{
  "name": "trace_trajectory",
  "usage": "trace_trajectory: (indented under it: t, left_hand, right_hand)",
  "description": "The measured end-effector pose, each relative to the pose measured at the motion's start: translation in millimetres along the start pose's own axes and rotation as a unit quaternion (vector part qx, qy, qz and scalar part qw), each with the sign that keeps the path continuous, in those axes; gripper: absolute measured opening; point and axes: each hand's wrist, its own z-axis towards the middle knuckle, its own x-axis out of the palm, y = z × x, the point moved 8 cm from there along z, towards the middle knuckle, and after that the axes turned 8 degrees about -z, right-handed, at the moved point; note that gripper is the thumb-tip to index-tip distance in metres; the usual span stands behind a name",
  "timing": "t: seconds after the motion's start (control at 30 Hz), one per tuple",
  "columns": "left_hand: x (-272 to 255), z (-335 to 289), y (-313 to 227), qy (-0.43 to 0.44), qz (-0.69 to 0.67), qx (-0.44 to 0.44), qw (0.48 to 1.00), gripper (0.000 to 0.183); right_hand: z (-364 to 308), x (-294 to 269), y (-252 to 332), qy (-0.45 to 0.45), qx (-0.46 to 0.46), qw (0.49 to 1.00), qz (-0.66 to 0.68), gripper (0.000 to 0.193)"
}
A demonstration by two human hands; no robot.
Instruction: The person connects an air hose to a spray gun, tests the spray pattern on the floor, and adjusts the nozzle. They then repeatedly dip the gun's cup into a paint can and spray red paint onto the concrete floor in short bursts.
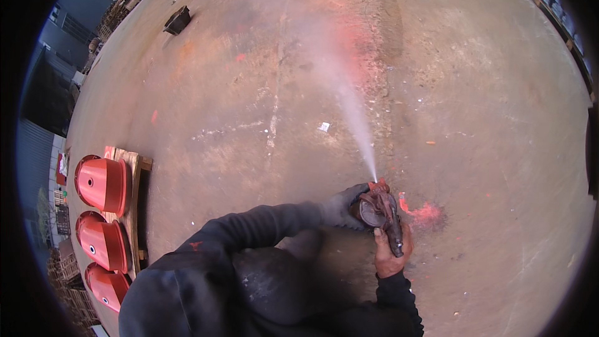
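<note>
A spray gun (380, 209), crusted with dark reddish paint, points away from me low over the concrete floor. A pale jet of mist (352, 112) shoots from its red-stained nozzle and widens toward the far floor. My right hand (392, 254), bare, is closed around the near end of the gun. My left hand (344, 208), in a dark glove, curls against the gun's left side by a round, cup-like part (372, 213). Its fingertips are partly hidden behind the gun.
Red-painted rounded housings (103, 184) stand on a wooden pallet (145, 163) at left. A dark bucket (178, 20) sits far left. Bright red paint (427, 213) marks the floor right of the gun. A small white scrap (324, 126) lies ahead.
</note>
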Motion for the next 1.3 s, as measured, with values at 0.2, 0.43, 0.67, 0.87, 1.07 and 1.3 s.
trace_trajectory:
  t: [0.2,0.43,0.67,0.87,1.07,1.3]
  left_hand:
    - [7,6,-2,-0.001,0.056,0.066,0.996,0.099]
    - [22,6,8,-0.007,-0.007,0.024,1.0,0.113]
    - [37,4,-20,-0.025,-0.044,0.073,0.996,0.071]
    - [41,12,-35,0.038,-0.082,-0.008,0.996,0.101]
    - [22,17,-43,-0.003,-0.066,0.074,0.995,0.083]
    - [8,16,-19,-0.015,-0.122,0.084,0.989,0.089]
  right_hand:
    - [-1,1,-4,0.027,0.042,0.999,-0.008,0.044]
    - [-3,-8,9,0.003,0.034,0.999,-0.025,0.04]
    - [6,-21,28,0.015,0.091,0.996,-0.016,0.031]
    - [21,-21,36,0.0,0.103,0.994,0.026,0.037]
    - [26,-11,24,-0.006,0.089,0.996,0.0,0.039]
    - [18,-1,4,-0.003,0.133,0.99,0.036,0.039]
